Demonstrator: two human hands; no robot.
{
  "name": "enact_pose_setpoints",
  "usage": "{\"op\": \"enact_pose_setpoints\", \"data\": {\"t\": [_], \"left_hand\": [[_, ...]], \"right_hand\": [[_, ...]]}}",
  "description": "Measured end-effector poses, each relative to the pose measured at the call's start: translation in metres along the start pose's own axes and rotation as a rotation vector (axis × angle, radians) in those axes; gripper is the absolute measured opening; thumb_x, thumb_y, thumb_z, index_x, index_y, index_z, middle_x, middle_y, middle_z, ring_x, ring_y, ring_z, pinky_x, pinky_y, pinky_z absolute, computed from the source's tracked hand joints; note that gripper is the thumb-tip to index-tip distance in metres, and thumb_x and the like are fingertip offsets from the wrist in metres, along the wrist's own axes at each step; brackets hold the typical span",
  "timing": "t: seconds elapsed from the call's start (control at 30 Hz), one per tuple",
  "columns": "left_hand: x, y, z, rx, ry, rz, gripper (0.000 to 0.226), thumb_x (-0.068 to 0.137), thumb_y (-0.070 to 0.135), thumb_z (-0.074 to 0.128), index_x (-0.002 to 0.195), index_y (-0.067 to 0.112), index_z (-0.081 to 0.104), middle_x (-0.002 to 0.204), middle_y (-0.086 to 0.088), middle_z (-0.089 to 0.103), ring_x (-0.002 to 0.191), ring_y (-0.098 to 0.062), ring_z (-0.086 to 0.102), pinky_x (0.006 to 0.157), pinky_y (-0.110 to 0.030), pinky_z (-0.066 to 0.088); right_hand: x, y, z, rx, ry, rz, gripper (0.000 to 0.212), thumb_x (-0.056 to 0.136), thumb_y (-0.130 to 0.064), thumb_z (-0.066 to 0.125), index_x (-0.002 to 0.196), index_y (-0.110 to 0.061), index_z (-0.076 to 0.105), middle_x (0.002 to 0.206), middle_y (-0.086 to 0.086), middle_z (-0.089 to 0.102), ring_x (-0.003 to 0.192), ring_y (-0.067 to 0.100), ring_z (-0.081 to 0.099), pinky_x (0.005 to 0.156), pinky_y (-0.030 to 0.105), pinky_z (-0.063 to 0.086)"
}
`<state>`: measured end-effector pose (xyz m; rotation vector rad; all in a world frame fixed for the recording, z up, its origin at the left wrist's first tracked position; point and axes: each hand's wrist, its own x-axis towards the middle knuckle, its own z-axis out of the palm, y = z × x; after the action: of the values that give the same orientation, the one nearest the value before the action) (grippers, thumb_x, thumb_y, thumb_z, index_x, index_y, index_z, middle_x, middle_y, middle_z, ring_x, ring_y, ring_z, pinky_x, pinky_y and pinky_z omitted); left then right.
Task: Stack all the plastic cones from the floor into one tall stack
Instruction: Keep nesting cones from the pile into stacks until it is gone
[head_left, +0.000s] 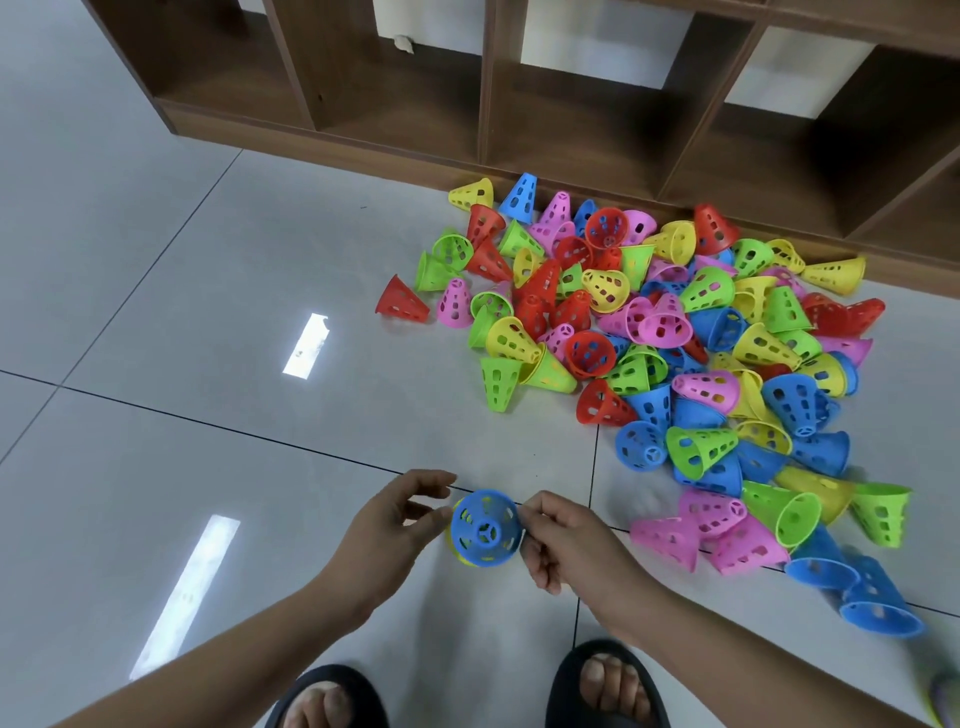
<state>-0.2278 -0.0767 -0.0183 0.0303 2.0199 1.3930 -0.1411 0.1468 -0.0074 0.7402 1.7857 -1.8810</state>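
A blue perforated cone (485, 529) sits on top of a yellow cone (458, 555), seen from above, over the floor in front of me. My right hand (558, 543) pinches the blue cone's right rim. My left hand (395, 519) is at its left side, fingers loosely curved, thumb near the rim; contact is unclear. A big pile of loose cones (670, 353) in red, yellow, green, blue and pink lies on the floor to the right and ahead.
A brown wooden shelf unit (571, 93) with open compartments runs along the back, right behind the pile. Grey floor tiles (208, 312) spread to the left. My two feet in black slippers (605, 686) stand at the bottom edge.
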Motion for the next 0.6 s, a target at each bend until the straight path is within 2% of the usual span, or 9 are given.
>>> {"op": "enact_pose_setpoints", "data": {"t": [0.1,0.17,0.27,0.37,0.47,0.6], "left_hand": [[-0.001,-0.004,0.002,-0.036,0.013,-0.04,0.027,0.104,0.026,0.066,0.123,0.045,0.069,0.12,0.015,0.071,0.098,-0.009,0.071,0.078,-0.028,0.058],[-0.003,-0.006,0.004,-0.07,-0.003,-0.1,0.02,0.108,0.033,0.06,0.123,0.042,0.07,0.116,0.014,0.074,0.101,-0.007,0.072,0.084,-0.034,0.062],[-0.009,-0.012,0.008,-0.114,-0.074,-0.214,0.025,0.109,0.047,0.051,0.123,0.042,0.071,0.116,0.014,0.076,0.108,-0.01,0.073,0.095,-0.041,0.061],[-0.011,-0.019,0.012,-0.174,-0.124,-0.3,0.034,0.107,0.058,0.047,0.128,0.044,0.069,0.124,0.014,0.074,0.108,-0.015,0.076,0.098,-0.04,0.061],[-0.009,-0.026,0.013,-0.236,-0.102,-0.331,0.046,0.102,0.069,0.046,0.13,0.042,0.07,0.125,0.013,0.075,0.106,-0.016,0.077,0.101,-0.042,0.06],[-0.008,-0.032,0.009,-0.28,-0.077,-0.328,0.054,0.095,0.074,0.051,0.127,0.038,0.075,0.122,0.009,0.077,0.109,-0.016,0.076,0.105,-0.045,0.057]], "right_hand": [[0.004,0.006,0.001,-0.099,0.046,0.033,0.017,0.104,-0.024,0.06,0.096,-0.01,0.064,0.075,0.009,0.069,0.061,0.023,0.06,0.056,0.034,0.041],[0.004,0.007,0.002,-0.131,0.067,0.067,0.018,0.102,-0.034,0.063,0.105,-0.016,0.064,0.089,0.008,0.074,0.066,0.023,0.068,0.06,0.036,0.047],[0.004,0.01,0.003,-0.094,0.035,0.165,0.03,0.102,-0.049,0.06,0.122,-0.027,0.062,0.114,0.008,0.072,0.077,0.026,0.078,0.069,0.038,0.057],[0.005,0.015,0.004,-0.046,-0.021,0.224,0.034,0.102,-0.057,0.054,0.129,-0.038,0.063,0.129,0.005,0.065,0.09,0.027,0.08,0.085,0.039,0.064],[0.007,0.02,0.008,-0.025,-0.032,0.203,0.033,0.105,-0.056,0.049,0.129,-0.041,0.065,0.131,0.003,0.065,0.097,0.02,0.079,0.094,0.043,0.063],[0.015,0.019,0.018,0.003,-0.021,0.186,0.03,0.106,-0.052,0.047,0.127,-0.042,0.066,0.129,0.003,0.067,0.099,0.016,0.078,0.097,0.045,0.061]]}}
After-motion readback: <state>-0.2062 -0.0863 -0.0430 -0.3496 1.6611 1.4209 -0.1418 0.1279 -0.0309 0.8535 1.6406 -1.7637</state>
